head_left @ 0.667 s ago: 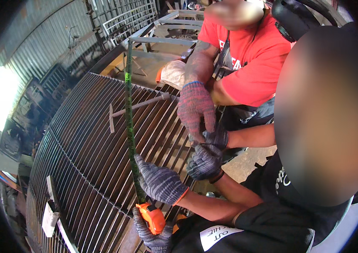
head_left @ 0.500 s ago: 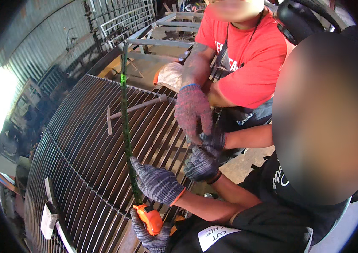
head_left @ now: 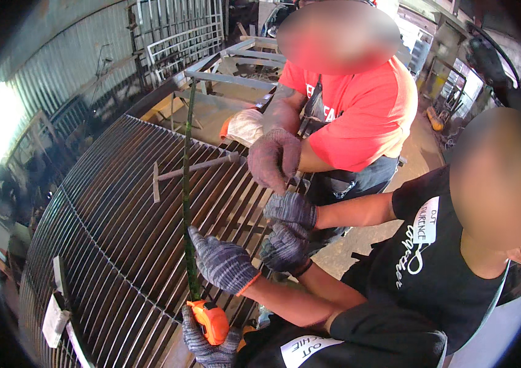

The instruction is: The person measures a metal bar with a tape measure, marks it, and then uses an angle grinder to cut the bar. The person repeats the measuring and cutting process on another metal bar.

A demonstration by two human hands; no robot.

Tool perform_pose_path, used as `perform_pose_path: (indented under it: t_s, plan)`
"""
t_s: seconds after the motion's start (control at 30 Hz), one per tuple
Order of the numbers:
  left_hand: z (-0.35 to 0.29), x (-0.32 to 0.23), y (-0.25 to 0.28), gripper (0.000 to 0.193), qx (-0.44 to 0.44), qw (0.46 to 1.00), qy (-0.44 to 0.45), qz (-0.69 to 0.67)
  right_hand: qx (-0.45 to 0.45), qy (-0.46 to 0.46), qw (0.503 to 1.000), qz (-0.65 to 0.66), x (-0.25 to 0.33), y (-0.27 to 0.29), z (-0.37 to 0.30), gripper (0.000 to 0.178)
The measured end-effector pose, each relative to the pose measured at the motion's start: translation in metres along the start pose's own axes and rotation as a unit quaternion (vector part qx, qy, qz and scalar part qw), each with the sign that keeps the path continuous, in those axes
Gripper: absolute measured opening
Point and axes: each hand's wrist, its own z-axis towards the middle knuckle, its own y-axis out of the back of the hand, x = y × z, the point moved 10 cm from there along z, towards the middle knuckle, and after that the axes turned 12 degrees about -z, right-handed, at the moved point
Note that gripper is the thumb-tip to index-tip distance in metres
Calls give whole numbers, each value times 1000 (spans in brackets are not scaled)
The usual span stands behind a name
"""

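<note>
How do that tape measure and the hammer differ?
The tape measure has a bright orange case, while the hammer looks dull grey-brown. The left hand holds the tape measure; the hammer lies on the metal grille, no hand on it. Both have a long, narrow part.

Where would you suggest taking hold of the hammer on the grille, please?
Probably by the right-hand stretch of its handle, from above, to the right of the tape blade: the hammer seems to lie across the grille, head at the left, and the blade passes in front of the handle nearer the head.
</note>
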Motion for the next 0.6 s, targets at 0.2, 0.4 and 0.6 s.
perform_pose_path:
  t_s: [0.2, 0.4, 0.6]
  plan:
    - [0, -8, 12, 90, -26, 995, -49, 78, 58, 4, 994, 94, 19, 2, -4, 64]
    - [-5, -34, -11, 73, 3, 966, -114, 231, -135, 169, 961, 170, 2, 43, -47, 34]
    - [-6, -27, 6, 63, -48, 994, -56, -79, 62, 84, 911, 400, -27, -4, -95, 23]
